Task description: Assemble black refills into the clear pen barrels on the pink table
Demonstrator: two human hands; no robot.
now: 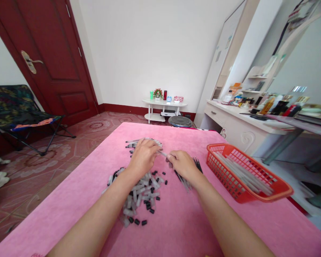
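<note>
A slim translucent pen barrel point(162, 153) spans the gap between my two hands, above the pink cloth. My left hand point(145, 154) is closed on its left end, and my right hand point(182, 162) pinches the other end; the fingertips are partly hidden. Behind my left hand lies a row of pens point(131, 144) with black ends. Under and beside my right wrist are several thin dark-tipped pen refills point(198, 164). Clear pen caps point(140, 191) and small black plugs point(144, 222) form a loose heap near my left forearm.
A red plastic basket point(279, 192) holding long translucent barrels point(243, 173) stands at the right of the pink-covered table point(182, 221). Beyond are a dressing table point(238, 137) with bottles, a low white stand point(160, 102), a folding chair point(21, 110) and a red door point(50, 53).
</note>
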